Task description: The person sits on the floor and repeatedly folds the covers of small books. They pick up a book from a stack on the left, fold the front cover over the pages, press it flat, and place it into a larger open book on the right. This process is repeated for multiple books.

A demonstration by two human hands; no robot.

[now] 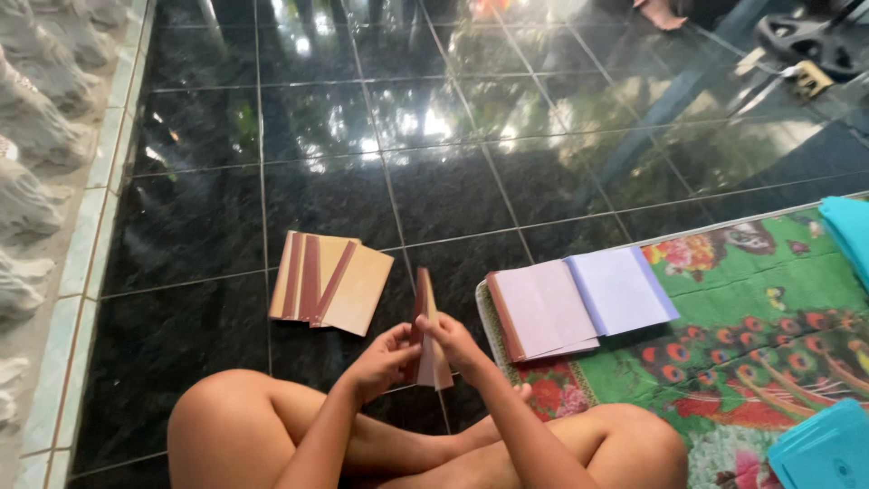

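Now, left to right:
Floor stack: tan booklets fanned on the dark tiles.
Left hand: my grip pinches the upright booklet.
Right hand: pinching it too.
Mat: open booklet pile.

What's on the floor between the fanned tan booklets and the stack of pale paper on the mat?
In the head view, the folded tan piece held by both hands stands between the tan booklets and paper stack; otherwise only dark floor tile.
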